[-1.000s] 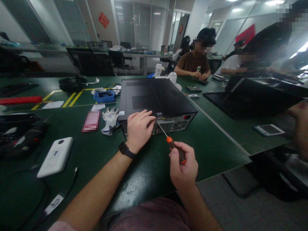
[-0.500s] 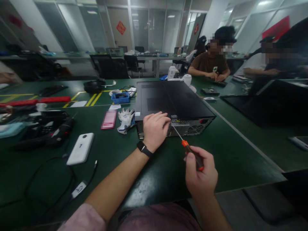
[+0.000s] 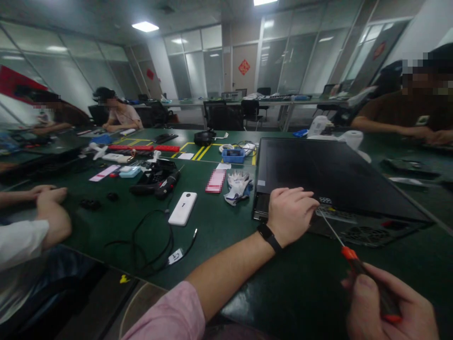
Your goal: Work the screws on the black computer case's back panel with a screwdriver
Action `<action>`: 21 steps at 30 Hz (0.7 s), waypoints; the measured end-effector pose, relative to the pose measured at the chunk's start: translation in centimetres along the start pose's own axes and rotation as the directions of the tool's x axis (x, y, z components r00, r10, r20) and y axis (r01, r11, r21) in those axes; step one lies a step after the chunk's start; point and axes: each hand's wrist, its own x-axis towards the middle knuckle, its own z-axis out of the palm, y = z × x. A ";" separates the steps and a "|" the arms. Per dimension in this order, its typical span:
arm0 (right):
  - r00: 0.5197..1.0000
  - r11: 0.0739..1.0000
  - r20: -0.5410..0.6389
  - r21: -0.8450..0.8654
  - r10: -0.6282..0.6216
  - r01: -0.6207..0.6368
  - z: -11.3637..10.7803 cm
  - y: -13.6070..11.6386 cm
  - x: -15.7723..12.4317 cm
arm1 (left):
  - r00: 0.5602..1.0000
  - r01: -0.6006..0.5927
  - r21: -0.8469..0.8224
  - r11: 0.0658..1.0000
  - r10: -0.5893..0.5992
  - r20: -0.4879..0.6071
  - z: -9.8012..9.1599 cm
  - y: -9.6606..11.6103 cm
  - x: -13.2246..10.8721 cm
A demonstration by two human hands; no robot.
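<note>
A black computer case (image 3: 329, 167) lies flat on the green table, its back panel with a fan grille facing me. My right hand (image 3: 392, 302) is wrapped around the orange and dark handle of a screwdriver (image 3: 368, 278). The thin shaft slants up and left, and its tip meets the top of the back panel. Over the case's near edge rests my left hand (image 3: 290, 215), a dark watch on its wrist. Its thumb and forefinger close together beside the screwdriver tip; whatever is between them is hidden.
Left of the case lie work gloves (image 3: 238, 187), a white power bank (image 3: 183, 208), a black cable (image 3: 171, 236) and a cordless drill (image 3: 168, 184). A blue bin (image 3: 233, 156) stands farther back. Other people sit around the tables; one person's hands (image 3: 49, 192) rest at the left.
The view has swung left, so the case and both hands appear farther right. The screwdriver tip stays at the back panel beside my left fingers, and both hands keep their hold.
</note>
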 end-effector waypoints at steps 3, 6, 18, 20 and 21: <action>1.000 0.998 -0.026 -0.054 -0.014 0.012 0.1 0.0 0.0 | 1.000 -0.013 -0.002 1.000 0.013 -0.018 0.0 0.1 -0.2; 0.997 0.997 -0.027 -0.041 -0.069 0.067 0.2 0.0 0.0 | 0.999 -0.004 -0.012 1.000 0.003 -0.050 0.1 0.1 -0.4; 0.994 0.992 0.004 0.069 -0.108 0.107 0.6 -0.1 -0.9 | 0.989 -0.058 -0.046 0.997 0.051 -0.142 0.3 -0.5 -1.0; 0.993 0.991 0.003 0.073 -0.117 0.116 0.5 -0.1 -1.0 | 0.990 -0.051 -0.047 0.998 0.044 -0.134 0.2 -0.4 -1.0; 0.993 0.990 0.003 0.072 -0.120 0.119 0.5 -0.2 -1.0 | 0.990 -0.049 -0.046 0.998 0.043 -0.132 0.2 -0.4 -1.0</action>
